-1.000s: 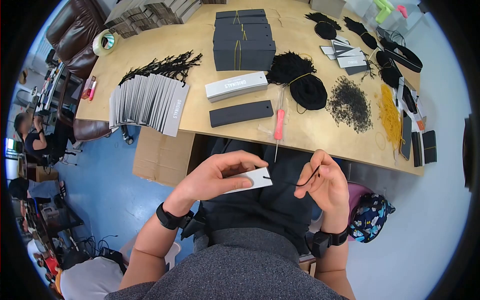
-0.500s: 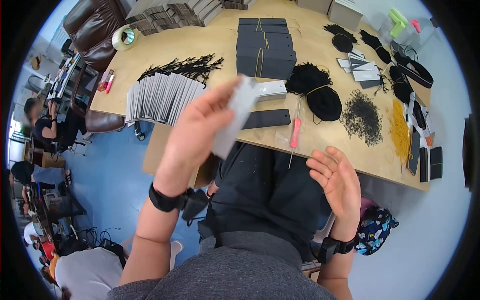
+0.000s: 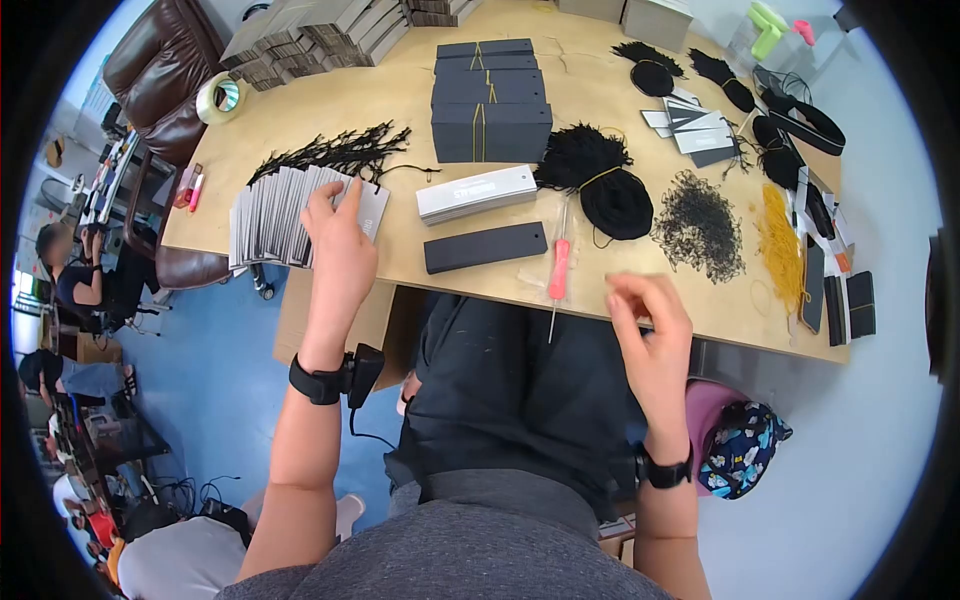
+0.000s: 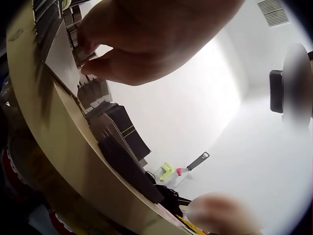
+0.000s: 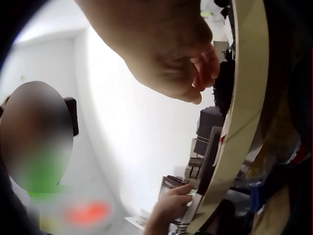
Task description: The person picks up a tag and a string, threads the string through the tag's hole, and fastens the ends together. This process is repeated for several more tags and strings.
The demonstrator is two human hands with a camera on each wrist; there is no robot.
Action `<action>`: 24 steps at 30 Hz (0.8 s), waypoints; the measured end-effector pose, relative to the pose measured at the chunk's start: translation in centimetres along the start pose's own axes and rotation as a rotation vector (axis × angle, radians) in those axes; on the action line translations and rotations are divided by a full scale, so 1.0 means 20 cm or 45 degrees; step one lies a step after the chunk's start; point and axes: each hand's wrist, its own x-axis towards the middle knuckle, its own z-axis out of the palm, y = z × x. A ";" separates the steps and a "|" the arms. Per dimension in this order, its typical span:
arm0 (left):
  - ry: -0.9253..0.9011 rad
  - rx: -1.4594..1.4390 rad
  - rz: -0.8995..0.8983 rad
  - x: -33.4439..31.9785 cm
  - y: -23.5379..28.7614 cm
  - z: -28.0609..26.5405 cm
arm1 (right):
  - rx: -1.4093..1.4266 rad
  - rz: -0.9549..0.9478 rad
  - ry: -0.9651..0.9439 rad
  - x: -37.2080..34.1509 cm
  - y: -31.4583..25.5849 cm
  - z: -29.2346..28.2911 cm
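Your left hand (image 3: 342, 245) is at the fanned row of tags (image 3: 268, 222), near the desk's (image 3: 590, 85) left front corner, with thumb and fingers apart. Your right hand (image 3: 655, 335) is loosely bent, without visible object, beside the front edge.

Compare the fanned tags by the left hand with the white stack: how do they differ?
The fanned tags lie spread in an overlapping row; the white stack is squared up. Black cords lie beyond the fanned tags; none shows on the white stack. The left hand is over the fanned tags, not the white stack. Both rest on the table.
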 end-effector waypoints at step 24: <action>-1.372 -2.102 -0.985 -0.27 0.74 0.04 | -0.676 -0.902 -0.069 -0.28 -0.05 0.15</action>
